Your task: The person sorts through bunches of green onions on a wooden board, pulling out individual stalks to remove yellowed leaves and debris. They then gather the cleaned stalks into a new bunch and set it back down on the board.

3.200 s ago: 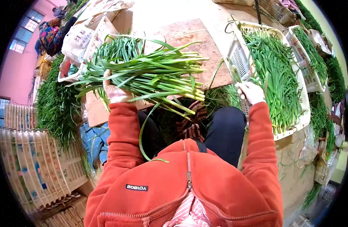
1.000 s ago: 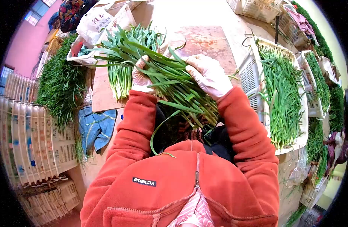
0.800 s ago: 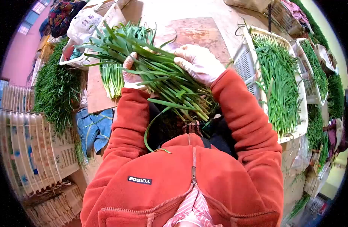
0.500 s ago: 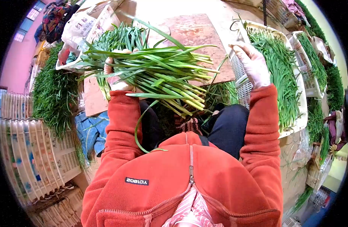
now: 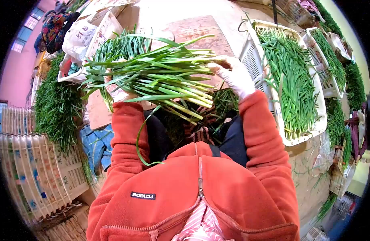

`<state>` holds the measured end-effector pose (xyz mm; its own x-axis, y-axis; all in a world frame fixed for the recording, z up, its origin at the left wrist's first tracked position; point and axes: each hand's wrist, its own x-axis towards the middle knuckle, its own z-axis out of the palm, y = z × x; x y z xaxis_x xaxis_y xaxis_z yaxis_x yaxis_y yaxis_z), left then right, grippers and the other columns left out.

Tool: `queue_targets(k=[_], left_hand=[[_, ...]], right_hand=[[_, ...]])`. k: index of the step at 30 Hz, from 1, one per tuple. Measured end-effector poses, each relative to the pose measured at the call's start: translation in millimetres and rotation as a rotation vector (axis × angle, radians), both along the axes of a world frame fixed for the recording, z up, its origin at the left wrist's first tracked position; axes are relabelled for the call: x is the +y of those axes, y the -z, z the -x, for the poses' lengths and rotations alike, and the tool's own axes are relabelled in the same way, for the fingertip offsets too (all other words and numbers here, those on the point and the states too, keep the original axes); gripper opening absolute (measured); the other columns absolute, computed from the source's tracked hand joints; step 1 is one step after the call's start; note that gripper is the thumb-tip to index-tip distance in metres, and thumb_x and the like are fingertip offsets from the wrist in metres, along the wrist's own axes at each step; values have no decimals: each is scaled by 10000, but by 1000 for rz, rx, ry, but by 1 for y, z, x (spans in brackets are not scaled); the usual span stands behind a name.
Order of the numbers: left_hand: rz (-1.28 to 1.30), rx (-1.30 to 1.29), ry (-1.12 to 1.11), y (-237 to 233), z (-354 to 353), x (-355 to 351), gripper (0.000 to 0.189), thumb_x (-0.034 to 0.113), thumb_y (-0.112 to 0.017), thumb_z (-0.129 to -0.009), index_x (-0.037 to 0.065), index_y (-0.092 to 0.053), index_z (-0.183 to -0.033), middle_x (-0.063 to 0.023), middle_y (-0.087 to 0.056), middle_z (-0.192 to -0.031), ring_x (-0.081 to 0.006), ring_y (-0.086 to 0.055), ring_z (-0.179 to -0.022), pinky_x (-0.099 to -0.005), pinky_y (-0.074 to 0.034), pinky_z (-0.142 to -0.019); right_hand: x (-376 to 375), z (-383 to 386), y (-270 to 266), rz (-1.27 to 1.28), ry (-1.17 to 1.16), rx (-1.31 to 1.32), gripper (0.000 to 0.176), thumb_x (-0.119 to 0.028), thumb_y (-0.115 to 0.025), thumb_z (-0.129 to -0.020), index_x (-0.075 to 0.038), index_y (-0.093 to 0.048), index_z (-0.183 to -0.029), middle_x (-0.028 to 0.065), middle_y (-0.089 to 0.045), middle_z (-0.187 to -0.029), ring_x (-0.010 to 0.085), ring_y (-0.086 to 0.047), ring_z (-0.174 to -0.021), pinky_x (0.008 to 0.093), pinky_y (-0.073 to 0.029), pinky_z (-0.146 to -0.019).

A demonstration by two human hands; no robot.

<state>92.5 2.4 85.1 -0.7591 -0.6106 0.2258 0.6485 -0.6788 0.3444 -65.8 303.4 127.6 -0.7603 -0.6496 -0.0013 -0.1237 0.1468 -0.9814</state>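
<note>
A loose bunch of long green leaves with pale stems, which look like garlic chives, lies sideways in front of me above the board. My left hand is closed round the leafy left part of the bunch, its fingers mostly covered by leaves. At the pale stem ends on the right, my right hand has its thumb and fingers drawn together on the upper stems. One long leaf hangs down from the bunch over the red jacket. Behind the bunch, more chives lie on the wooden board.
A white plastic crate full of chives stands to the right, with another filled crate beyond it. On the left are a white bag, a heap of greens and stacked pale crates. Blue cloth lies near my left arm.
My right hand has moved left from beside the crate to the stem ends and closed on them. The bunch in my left hand has shifted slightly left.
</note>
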Motion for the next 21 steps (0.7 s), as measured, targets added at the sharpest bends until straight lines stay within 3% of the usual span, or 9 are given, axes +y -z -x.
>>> queue_targets(k=[4, 7, 9, 12, 15, 16, 19, 20, 21], left_hand=[[-136, -100, 5, -1, -3, 4, 359, 286, -549, -785, 7, -586, -1009, -216, -600, -1000, -445, -519, -998, -596, -380, -891], [-172, -198, -14, 3, -7, -8, 388, 267, -564, -767, -20, -569, -1028, -218, -590, -1038, -419, -536, -990, -595, -377, -903], [-67, -203, -191, -4, -6, -1, 430, 325, -501, -815, -12, -557, -1077, -181, -592, -1073, -318, -565, -977, -474, -438, -890], [-61, -399, -467, -11, -15, -7, 418, 345, -506, -819, 27, -575, -1082, -144, -607, -1065, -302, -571, -970, -442, -443, -893], [-46, -392, -456, -7, -30, -27, 422, 363, -481, -831, 44, -579, -1090, -138, -607, -1071, -303, -567, -984, -444, -433, -898], [3, -370, -483, 8, -37, -50, 435, 375, -476, -829, 52, -574, -1104, -139, -601, -1087, -315, -560, -993, -467, -415, -909], [-80, -470, -500, -4, -48, -53, 471, 407, -483, -817, 67, -555, -1134, -141, -578, -1132, -330, -552, -999, -505, -391, -919], [-18, -462, -528, 4, -54, -62, 479, 415, -485, -813, 65, -553, -1133, -144, -573, -1138, -330, -547, -1006, -500, -400, -910], [-40, -476, -587, -3, -53, -58, 478, 416, -482, -812, 66, -554, -1131, -145, -573, -1137, -332, -542, -1013, -497, -405, -904]], right_hand=[[-16, -8, -6, 72, 109, -112, 244, -53, -693, -736, 12, -628, -962, 51, -649, -846, 106, -570, -763, 243, -458, -723], [-12, 11, 24, 125, 91, -62, 202, -71, -682, -747, -1, -643, -932, 43, -650, -815, 100, -568, -751, 242, -457, -716], [-1, 23, 32, 33, 166, -13, 130, -99, -655, -760, -52, -665, -880, 44, -649, -795, 109, -559, -691, 241, -456, -678], [11, 49, 63, -150, 300, 186, 122, -130, -618, -760, -94, -675, -861, 68, -642, -796, 161, -579, -751, 291, -462, -722], [-9, 34, 80, -439, 303, 904, 177, -164, -524, -754, -133, -660, -863, 104, -625, -868, 251, -554, -943, 369, -427, -856], [-21, 19, 71, -619, 129, 788, 222, -182, -542, -755, -126, -610, -959, 108, -561, -995, 279, -514, -963, 394, -420, -851], [-65, -17, 80, -509, -196, 924, 199, -182, -559, -784, -100, -604, -959, 118, -563, -937, 290, -535, -939, 407, -441, -826], [-88, -23, 96, -484, -49, 365, 235, -185, -564, -795, -92, -592, -1008, 134, -536, -1014, 294, -506, -1012, 397, -398, -901], [-87, -37, 85, -415, -89, 834, 334, -205, -585, -778, -109, -558, -1097, 142, -484, -1125, 297, -442, -1100, 412, -316, -978]])
